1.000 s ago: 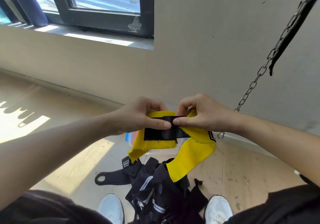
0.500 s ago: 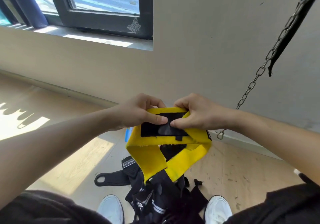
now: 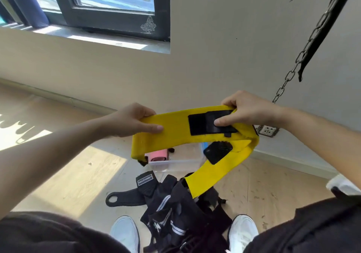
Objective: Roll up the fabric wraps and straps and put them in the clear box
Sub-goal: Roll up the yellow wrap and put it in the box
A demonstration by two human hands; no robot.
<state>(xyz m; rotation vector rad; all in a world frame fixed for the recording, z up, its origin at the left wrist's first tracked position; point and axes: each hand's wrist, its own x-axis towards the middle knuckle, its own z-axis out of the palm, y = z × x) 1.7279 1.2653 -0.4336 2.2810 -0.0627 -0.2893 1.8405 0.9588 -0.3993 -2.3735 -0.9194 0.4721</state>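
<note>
Your left hand [image 3: 134, 122] is pinching the left stretch of the yellow wrap [image 3: 172, 133], with the thumb lying on its near face and the fingers curling behind its top edge. Your right hand [image 3: 248, 112] is gripping the wrap's right part, its thumb pressing on the black fastener patch [image 3: 197, 124] while the fingers are hooking over the far side. You are holding the wrap stretched in the air between both hands; at your right hand it is folding back under itself, showing a second black patch [image 3: 217, 152], and its loose tail is hanging down toward the pile of black straps [image 3: 175, 209]. Below the wrap the clear box [image 3: 175, 164] is sitting on the wooden floor [image 3: 68, 174] near the wall, with a pink roll [image 3: 158, 154] lying inside it. The pile is lying just in front of the box, between your two white shoes [image 3: 125, 231]. Off to your right a metal chain [image 3: 289, 77] is hanging in front of the wall.
</note>
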